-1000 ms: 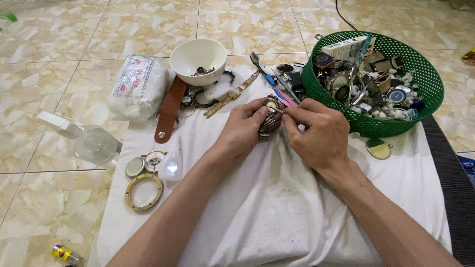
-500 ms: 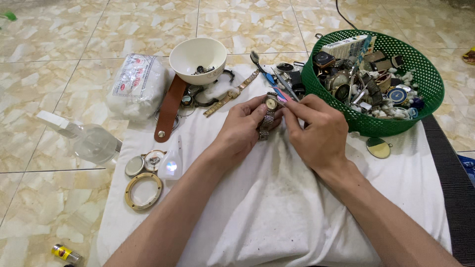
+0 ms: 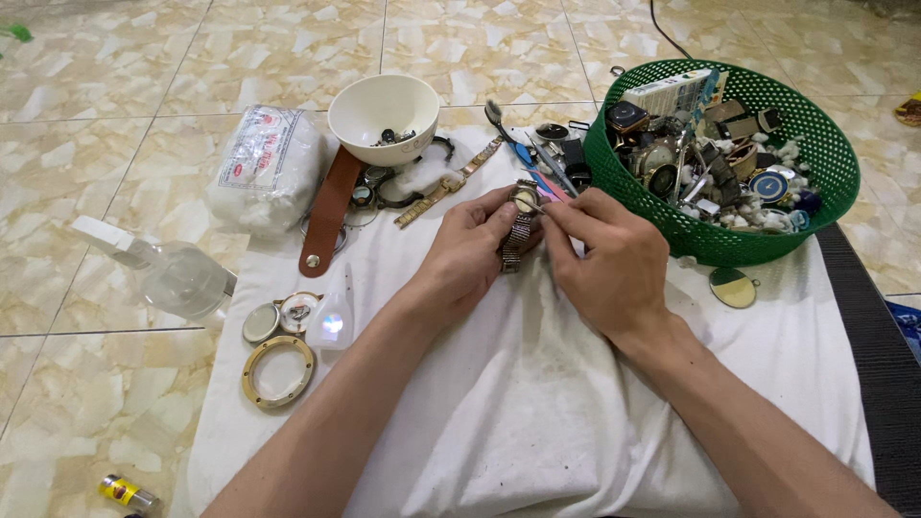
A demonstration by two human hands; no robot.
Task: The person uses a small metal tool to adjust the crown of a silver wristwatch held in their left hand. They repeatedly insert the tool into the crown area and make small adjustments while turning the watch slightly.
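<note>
Barely anything's shifting since before, both hands are staying put. Left hand (image 3: 470, 254) is gripping the wristwatch (image 3: 520, 225) while right hand (image 3: 604, 259) is pinching a thin tool against its face, green basket (image 3: 825, 153) sitting just beyond the right one.

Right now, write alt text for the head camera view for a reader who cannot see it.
The left hand holds a wristwatch with a metal band over a white cloth, and the right hand works at its face with a thin tool. A green basket of watch parts sits to the right; a white bowl, a brown strap and a clear bottle lie left.
</note>
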